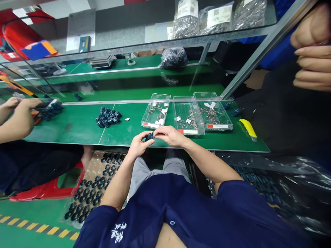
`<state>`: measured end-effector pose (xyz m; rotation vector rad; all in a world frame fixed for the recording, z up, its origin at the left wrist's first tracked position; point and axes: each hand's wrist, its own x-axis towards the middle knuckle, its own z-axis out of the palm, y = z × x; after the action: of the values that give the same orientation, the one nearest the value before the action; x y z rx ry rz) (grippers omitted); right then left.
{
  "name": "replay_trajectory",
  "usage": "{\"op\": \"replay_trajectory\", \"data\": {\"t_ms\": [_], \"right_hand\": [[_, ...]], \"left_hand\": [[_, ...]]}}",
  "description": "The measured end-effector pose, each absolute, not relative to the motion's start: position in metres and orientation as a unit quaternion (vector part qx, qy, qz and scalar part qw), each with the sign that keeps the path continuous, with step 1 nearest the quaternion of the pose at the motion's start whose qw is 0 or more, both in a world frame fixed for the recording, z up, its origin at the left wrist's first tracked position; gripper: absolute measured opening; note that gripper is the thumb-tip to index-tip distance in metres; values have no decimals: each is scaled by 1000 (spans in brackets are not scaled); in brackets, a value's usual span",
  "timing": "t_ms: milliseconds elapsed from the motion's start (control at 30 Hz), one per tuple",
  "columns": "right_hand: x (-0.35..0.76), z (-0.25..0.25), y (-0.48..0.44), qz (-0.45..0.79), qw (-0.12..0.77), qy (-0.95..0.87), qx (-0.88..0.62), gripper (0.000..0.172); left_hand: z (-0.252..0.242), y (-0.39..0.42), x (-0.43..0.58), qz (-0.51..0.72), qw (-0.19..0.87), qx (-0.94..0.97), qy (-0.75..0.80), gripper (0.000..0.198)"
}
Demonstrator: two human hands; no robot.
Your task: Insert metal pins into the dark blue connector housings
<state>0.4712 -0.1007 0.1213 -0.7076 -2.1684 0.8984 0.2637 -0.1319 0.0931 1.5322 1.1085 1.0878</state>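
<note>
At the front edge of the green bench, my left hand [139, 144] is closed around a small dark blue plastic part [149, 137]. My right hand [169, 135] meets it from the right, thumb and fingertips pinched together against the part; anything between those fingertips is too small to make out. Just beyond my hands stand three clear plastic trays of small metal pieces and white paper slips: a left tray [145, 120], a middle tray [201, 129] and a right tray [229, 124]. A pile of similar dark blue parts [108, 117] lies to the left on the bench.
A yellow utility knife [248, 129] lies at the bench's right end. A co-worker's hands [22, 110] are busy at the far left; another person's hand [314, 58] shows upper right. Bags of metal pieces [186, 24] sit on the shelf above. Black parts [88, 193] fill a box below left.
</note>
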Motion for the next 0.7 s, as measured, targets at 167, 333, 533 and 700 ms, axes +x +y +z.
{"op": "replay_trajectory", "data": {"t_ms": [167,333,533,700], "right_hand": [[465,118,-108,273,364,-836,-307,18],[452,110,-120,198,381,-835,-344,21],[432,102,-110,293,374,-780,-407,11],[387,81,-88,562,325,-612,-452,25]], "left_hand": [[94,-132,264,415,402,667,471,31],[89,-135,269,424,343,678,492,22],[80,-134,259,431,298,683,509,19],[55,-128,222,449,403,626,494,23]]}}
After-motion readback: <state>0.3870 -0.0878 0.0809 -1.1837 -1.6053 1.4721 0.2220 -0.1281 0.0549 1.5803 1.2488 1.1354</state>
